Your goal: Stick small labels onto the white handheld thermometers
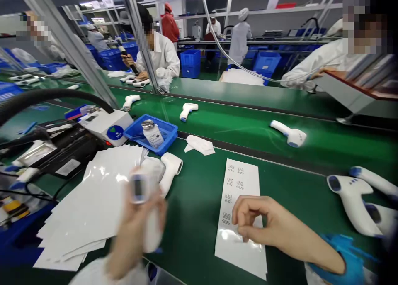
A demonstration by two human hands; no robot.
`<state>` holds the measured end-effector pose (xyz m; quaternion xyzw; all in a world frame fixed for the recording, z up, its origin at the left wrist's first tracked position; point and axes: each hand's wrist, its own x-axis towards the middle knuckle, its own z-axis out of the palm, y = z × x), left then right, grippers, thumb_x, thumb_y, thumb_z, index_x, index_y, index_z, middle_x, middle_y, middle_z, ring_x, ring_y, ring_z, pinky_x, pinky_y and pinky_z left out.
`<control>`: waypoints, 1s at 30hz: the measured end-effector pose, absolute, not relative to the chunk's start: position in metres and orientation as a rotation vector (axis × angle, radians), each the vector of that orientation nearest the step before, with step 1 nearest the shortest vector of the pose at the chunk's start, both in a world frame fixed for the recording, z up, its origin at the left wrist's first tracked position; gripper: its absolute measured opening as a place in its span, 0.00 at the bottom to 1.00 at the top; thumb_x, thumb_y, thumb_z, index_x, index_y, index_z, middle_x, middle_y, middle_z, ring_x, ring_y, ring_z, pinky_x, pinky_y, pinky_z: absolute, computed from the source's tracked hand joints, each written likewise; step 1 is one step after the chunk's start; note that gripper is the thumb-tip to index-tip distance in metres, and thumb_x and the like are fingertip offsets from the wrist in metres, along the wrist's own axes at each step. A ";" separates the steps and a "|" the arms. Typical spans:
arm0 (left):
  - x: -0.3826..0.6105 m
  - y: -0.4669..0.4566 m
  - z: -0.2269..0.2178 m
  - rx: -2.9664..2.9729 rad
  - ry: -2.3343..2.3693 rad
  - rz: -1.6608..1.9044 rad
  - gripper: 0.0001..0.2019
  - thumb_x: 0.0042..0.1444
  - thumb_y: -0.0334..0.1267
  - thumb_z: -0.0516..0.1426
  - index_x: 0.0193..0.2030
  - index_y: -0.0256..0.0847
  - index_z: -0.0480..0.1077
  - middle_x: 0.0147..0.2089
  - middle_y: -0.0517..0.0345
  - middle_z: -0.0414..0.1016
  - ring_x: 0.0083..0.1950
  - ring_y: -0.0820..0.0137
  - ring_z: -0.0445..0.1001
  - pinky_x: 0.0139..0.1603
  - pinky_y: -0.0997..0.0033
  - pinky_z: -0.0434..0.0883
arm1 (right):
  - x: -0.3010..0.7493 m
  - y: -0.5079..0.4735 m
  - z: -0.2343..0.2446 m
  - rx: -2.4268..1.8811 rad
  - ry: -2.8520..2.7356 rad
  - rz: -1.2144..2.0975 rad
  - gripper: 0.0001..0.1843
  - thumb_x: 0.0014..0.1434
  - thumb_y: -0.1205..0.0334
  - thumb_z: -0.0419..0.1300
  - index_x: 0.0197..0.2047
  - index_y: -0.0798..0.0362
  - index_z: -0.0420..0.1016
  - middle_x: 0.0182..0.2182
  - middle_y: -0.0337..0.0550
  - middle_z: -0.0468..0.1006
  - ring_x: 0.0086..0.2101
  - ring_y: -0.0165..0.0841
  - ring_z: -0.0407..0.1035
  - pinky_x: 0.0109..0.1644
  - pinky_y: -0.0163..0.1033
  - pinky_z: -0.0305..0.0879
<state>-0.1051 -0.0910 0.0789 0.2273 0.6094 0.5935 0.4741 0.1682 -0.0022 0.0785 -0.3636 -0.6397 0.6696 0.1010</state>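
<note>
My left hand (pixel 137 231) is wrapped round the handle of a white thermometer gun (pixel 146 193), its small screen facing me; the hand is blurred. My right hand (pixel 267 225) rests on a long white label sheet (pixel 241 185) with its fingers curled in a pinch at the sheet's lower part. What the fingertips hold is too small to see. Another white thermometer gun (pixel 170 169) lies on the green table just behind my left hand.
A stack of glossy white sheets (pixel 93 202) lies at left. A blue tray (pixel 161 133) holds a small bottle (pixel 152 133). More thermometer guns (pixel 357 202) lie at right and on the green belt (pixel 289 133). Other workers sit across the belt.
</note>
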 end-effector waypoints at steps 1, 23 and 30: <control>-0.076 -0.073 0.068 0.597 1.376 1.315 0.41 0.57 0.43 0.63 0.71 0.58 0.43 0.30 0.68 0.70 0.19 0.77 0.66 0.17 0.77 0.66 | 0.167 -0.008 0.077 -1.047 -1.869 2.014 0.07 0.56 0.63 0.64 0.28 0.54 0.72 0.34 0.41 0.77 0.29 0.29 0.70 0.35 0.35 0.67; 0.034 -0.021 0.007 0.838 1.063 0.890 0.33 0.65 0.43 0.55 0.71 0.63 0.43 0.65 0.52 0.63 0.26 0.80 0.64 0.21 0.76 0.66 | 0.174 0.025 0.044 -1.238 -1.779 0.987 0.06 0.58 0.68 0.63 0.30 0.49 0.73 0.42 0.41 0.78 0.46 0.36 0.72 0.50 0.43 0.67; 0.032 -0.021 0.007 0.842 1.064 0.881 0.33 0.65 0.42 0.55 0.71 0.64 0.43 0.67 0.53 0.61 0.27 0.79 0.65 0.21 0.76 0.67 | 0.172 0.030 0.050 -1.255 -1.754 1.034 0.07 0.57 0.69 0.62 0.29 0.49 0.72 0.39 0.40 0.80 0.44 0.37 0.74 0.50 0.43 0.68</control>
